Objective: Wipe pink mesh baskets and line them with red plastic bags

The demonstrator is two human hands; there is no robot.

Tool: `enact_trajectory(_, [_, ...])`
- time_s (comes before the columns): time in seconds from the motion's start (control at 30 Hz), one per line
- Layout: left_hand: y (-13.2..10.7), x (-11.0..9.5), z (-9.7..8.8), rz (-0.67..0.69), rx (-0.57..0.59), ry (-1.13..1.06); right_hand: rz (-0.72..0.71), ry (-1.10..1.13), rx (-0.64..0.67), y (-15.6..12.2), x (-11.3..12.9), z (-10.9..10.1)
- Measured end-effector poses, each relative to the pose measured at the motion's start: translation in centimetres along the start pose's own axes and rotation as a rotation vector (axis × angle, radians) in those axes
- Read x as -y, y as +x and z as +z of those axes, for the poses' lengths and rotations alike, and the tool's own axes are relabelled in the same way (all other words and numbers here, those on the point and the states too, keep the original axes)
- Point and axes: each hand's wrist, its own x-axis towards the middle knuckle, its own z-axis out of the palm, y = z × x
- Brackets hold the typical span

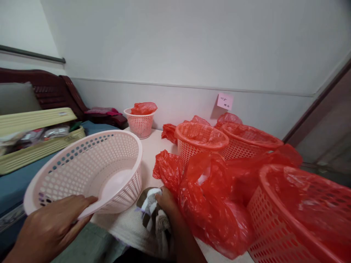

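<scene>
My left hand (55, 221) is closed on the near rim of a large pale pink plastic basket (117, 186). The basket tilts toward me, and its perforated inside and solid bottom show nothing lying in them. Right of it, low over the table, my right hand (166, 200) grips a bunched striped cloth (151, 202) in white, grey and brown. Part of the cloth hangs down below the fingers. Crumpled red plastic bags (210, 197) lie just right of this hand.
A small pink basket (140, 126) with a red bag stands by the wall. Red-lined baskets (189, 148) (276, 215) crowd the right side of the white table (149, 160). At left, an open cream box (41, 151) holds wrapped items. A pink note (225, 101) is on the wall.
</scene>
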Motion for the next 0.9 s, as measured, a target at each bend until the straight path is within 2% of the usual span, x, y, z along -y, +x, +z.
enact_trajectory(0.13, [1.5,-0.9,-0.4,0.133,-0.061,0.135,-0.027,-0.001,-0.079,-0.4,0.5,-0.5])
enact_trajectory(0.4, [3.5,-1.7,-0.5,0.124,-0.076,0.086,-0.083,-0.003,-0.136,-2.0,1.5,-2.5])
enact_trajectory(0.63, [4.1,-1.5,-0.3,0.183,-0.073,0.159,-0.203,-0.114,-0.149,-3.8,1.5,-3.0])
enact_trajectory(0.73, [4.1,-1.6,-0.1,0.135,-0.032,0.158,-0.219,-0.163,-0.141,-4.6,0.8,-2.6])
enact_trajectory(0.83, [4.2,-2.0,-0.1,0.036,0.017,0.091,-0.165,-0.197,-0.104,-5.1,0.0,-1.9])
enact_trajectory(0.9, [4.4,-2.2,-0.2,0.022,0.019,0.058,-0.139,-0.233,-0.056,-5.0,-0.4,-1.3])
